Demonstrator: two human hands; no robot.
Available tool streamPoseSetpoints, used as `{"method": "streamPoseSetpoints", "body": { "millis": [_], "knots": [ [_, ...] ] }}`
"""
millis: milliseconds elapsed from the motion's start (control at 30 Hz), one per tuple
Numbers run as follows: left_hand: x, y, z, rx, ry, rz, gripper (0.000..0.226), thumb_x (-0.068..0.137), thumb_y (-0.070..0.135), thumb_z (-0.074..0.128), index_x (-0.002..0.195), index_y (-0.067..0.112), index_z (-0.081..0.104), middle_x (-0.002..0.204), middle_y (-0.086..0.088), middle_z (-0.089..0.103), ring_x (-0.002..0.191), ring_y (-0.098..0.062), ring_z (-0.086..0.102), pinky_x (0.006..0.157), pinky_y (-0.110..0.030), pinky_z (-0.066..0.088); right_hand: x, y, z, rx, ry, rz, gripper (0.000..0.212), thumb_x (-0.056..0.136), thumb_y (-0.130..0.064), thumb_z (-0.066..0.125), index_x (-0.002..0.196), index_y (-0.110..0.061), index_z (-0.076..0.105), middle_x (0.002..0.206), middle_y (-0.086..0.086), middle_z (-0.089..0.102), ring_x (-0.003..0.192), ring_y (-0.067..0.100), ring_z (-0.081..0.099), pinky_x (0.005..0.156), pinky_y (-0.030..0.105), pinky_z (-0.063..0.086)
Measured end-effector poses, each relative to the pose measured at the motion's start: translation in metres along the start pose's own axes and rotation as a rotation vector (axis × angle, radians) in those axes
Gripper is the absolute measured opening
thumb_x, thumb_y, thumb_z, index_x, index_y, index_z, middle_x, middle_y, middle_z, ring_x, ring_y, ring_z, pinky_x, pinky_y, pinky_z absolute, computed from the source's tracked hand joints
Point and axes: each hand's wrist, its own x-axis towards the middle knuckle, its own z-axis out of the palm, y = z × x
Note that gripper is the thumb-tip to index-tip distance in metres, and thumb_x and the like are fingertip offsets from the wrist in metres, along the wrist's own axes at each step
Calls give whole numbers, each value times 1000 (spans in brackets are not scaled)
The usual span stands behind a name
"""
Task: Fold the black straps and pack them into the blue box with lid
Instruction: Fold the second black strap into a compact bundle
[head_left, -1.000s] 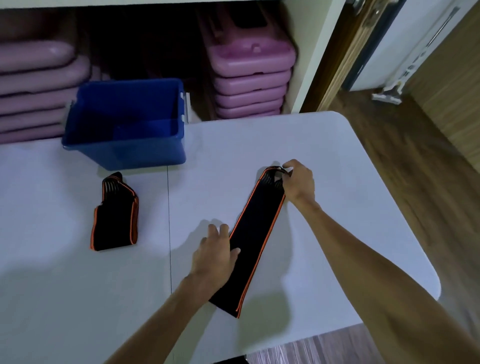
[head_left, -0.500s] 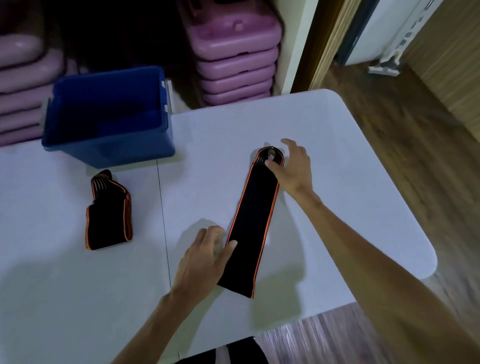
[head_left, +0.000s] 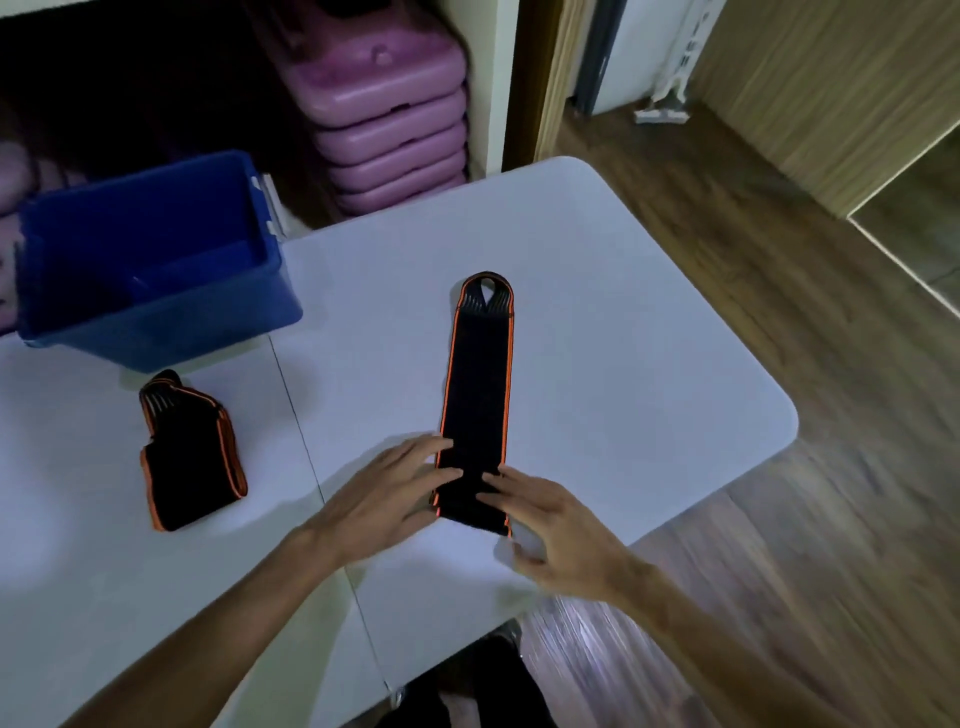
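On the white table (head_left: 597, 312), a black strap (head_left: 477, 384) with orange edging lies flat and stretched out, its looped end pointing away from the person and its near end close to the table's front edge. Both hands rest on that near end. The left hand (head_left: 384, 499) lies palm down with fingers spread; its fingertips touch the strap's left edge and top surface, and nothing is pinched. The right hand (head_left: 550, 525) lies with fingers extended onto the strap's near right corner; its thumb side and the corner beneath it are blurred, so whether it grips the fabric cannot be told. The near right corner of the strap is partly covered by this hand.

A second strap (head_left: 189, 457), already folded into a short bundle, lies well to the left, across the table seam and just in front of the box (head_left: 171, 332). The box is blue and open-topped, standing at the table's far left; its interior is dark, and its contents are hard to make out. No lid can be identified.

Behind the table, a stack of purple cases (head_left: 384, 119) sits in a dim shelf recess; the items further left are too dark to identify. Both forearms run out of view at the bottom edge. Wood flooring (head_left: 779, 519) lies to the right.
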Motion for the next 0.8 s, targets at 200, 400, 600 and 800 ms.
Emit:
{"method": "streamPoseSetpoints", "body": {
  "millis": [200, 400, 600, 800],
  "knots": [
    [10, 10, 5, -239, 144, -172, 32, 94, 49, 44, 96, 22, 62, 92, 9, 54, 91, -11, 49, 83, -30, 42, 22, -15, -2, 267, 241, 265, 29, 97, -31, 54, 123, -18, 59, 109, -6, 69, 98, 11, 64, 83, 32, 51],
    [28, 17, -7, -490, 209, -416, 34, 92, 36, 57, 62, 37, 40, 59, 12, 46, 64, -5, 48, 60, -17, 32, 47, -19, -17, 454, 312, 402, 29, 99, -36, 51, 126, -27, 49, 68, -3, 66, 55, 8, 56, 54, 20, 37],
    [41, 8, -11, -561, 107, -552, 33, 94, 41, 51, 67, 24, 40, 64, 6, 51, 60, -7, 49, 55, -17, 34, 59, -14, -23, 576, 236, 430, 52, 91, -30, 64, 135, -39, 39, 89, -6, 74, 79, 9, 68, 74, 15, 50],
    [55, 3, -14, -544, 114, -617, 35, 94, 47, 46, 73, 20, 38, 61, -3, 50, 60, -24, 54, 60, -38, 45, 71, -7, -26, 608, 277, 492, 55, 92, -20, 62, 139, -31, 37, 65, -9, 67, 63, 5, 62, 63, 13, 46]
  ]
}}
